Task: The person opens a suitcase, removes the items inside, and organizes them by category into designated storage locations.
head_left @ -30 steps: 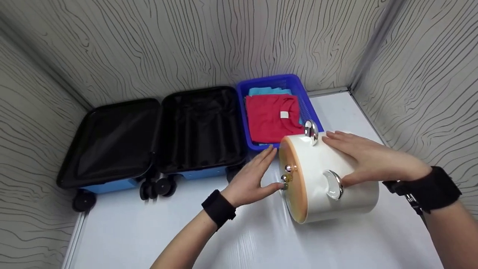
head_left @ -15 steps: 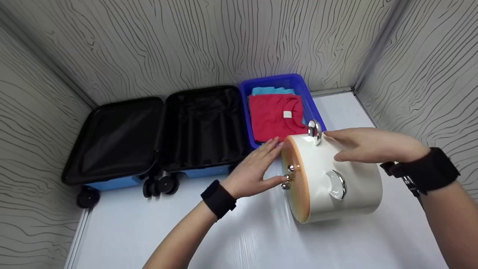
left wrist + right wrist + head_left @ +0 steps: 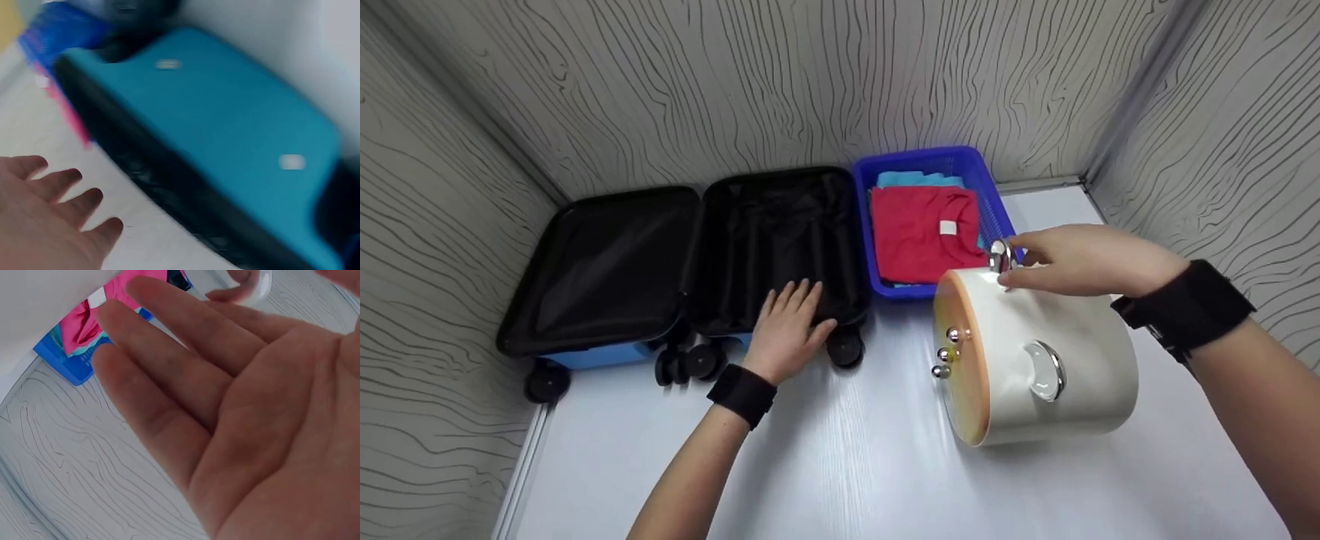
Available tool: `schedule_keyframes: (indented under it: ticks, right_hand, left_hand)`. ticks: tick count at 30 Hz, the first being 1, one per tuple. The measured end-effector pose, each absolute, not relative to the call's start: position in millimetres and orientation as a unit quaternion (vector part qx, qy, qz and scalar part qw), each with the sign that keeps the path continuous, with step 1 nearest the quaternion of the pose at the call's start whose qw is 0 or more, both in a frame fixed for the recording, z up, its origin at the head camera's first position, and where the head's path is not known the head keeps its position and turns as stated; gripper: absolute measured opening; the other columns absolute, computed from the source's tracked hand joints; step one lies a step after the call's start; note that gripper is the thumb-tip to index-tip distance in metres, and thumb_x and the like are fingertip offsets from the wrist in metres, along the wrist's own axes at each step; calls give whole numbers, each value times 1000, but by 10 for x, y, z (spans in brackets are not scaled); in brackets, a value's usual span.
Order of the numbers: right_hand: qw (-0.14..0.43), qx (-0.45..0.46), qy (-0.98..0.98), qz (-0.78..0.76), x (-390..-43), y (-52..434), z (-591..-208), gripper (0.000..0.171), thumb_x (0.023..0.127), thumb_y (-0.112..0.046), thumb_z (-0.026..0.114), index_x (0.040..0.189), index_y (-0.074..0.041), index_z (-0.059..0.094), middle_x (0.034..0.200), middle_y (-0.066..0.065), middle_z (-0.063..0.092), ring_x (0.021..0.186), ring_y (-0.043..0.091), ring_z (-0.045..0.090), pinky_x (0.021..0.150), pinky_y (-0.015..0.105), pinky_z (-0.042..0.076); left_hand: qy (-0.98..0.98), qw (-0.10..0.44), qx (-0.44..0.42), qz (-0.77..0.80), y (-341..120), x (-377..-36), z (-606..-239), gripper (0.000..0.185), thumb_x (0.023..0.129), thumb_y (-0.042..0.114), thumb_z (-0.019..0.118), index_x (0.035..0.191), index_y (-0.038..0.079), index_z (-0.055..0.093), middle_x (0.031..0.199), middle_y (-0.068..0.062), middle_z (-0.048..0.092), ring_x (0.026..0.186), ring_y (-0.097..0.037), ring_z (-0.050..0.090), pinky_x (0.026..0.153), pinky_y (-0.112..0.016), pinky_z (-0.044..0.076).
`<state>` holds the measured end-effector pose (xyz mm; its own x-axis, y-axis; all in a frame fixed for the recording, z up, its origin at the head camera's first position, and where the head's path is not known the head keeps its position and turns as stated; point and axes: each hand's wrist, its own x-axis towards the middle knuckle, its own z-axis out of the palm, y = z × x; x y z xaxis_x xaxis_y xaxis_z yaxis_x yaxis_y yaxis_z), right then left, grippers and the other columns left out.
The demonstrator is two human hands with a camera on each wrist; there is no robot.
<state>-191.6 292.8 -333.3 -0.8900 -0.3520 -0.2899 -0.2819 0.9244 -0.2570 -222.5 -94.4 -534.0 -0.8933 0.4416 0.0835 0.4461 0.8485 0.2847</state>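
Observation:
A cream drum-shaped case (image 3: 1080,360) lies on the white surface at the right in the head view. It has an orange-rimmed front, several small chrome knobs and a crescent-shaped chrome fitting on its side. My right hand (image 3: 1099,259) pinches the chrome loop handle (image 3: 997,255) on top between thumb and index finger; the other fingers stretch out in the right wrist view. My left hand (image 3: 786,334), fingers straight, reaches over the front edge of the open blue suitcase (image 3: 780,255), whose lining is black. The left wrist view shows that hand's fingertips apart from the suitcase's blue side (image 3: 214,124).
A blue basket (image 3: 997,202) with a folded red shirt (image 3: 922,240) and light blue cloth stands right of the suitcase, behind the case. Black suitcase wheels (image 3: 846,349) stick out in front. Wood-grain panels (image 3: 810,82) close off the back and sides.
My left hand has left the case's front and moved left to the suitcase. My right hand has gone from the case's side up to its loop handle. The case stays on the surface.

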Motion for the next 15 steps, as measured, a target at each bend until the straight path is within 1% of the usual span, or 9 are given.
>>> schedule_keyframes:
  ticks: [3, 5, 8, 11, 15]
  right_hand:
    - [134, -166, 973, -90, -1946, 2869, -3356, 41, 95, -51, 67, 118, -17, 70, 97, 0, 70, 86, 20, 65, 71, 46, 51]
    - [114, -170, 976, -79, -1959, 2835, -3371, 28, 94, -45, 69, 104, -18, 70, 85, -3, 65, 76, 18, 60, 62, 41, 46]
    - [93, -172, 979, -66, -1971, 2799, -3381, 17, 92, -37, 72, 90, -21, 66, 74, -5, 58, 68, 17, 55, 55, 37, 39]
    - [81, -168, 981, -59, -1974, 2786, -3381, 14, 89, -34, 74, 88, -22, 67, 76, -6, 60, 69, 17, 57, 54, 38, 40]
    - [79, -158, 983, -58, -1980, 2796, -3376, 16, 87, -34, 75, 93, -20, 71, 85, -4, 67, 76, 18, 63, 56, 42, 47]
  left_hand:
    - [-969, 11, -196, -153, -1050, -2215, -5490, 69, 108, 56, 37, 160, 11, 35, 162, -17, 35, 151, -38, 27, 122, -57, 13]
    - [-970, 19, -185, -155, -1092, -2202, -5573, 68, 108, 55, 37, 158, 9, 39, 159, -19, 39, 149, -40, 30, 122, -58, 15]
    - [-970, 39, -183, -155, -1117, -2188, -5668, 65, 109, 53, 39, 155, 7, 45, 155, -20, 45, 146, -41, 36, 121, -58, 18]
    - [-969, 60, -185, -153, -1114, -2184, -5727, 62, 108, 51, 41, 151, 7, 50, 151, -19, 50, 142, -40, 41, 121, -57, 20]
    - [-967, 74, -185, -160, -1104, -2185, -5770, 59, 108, 49, 43, 149, 8, 53, 149, -16, 53, 139, -38, 45, 120, -56, 22]
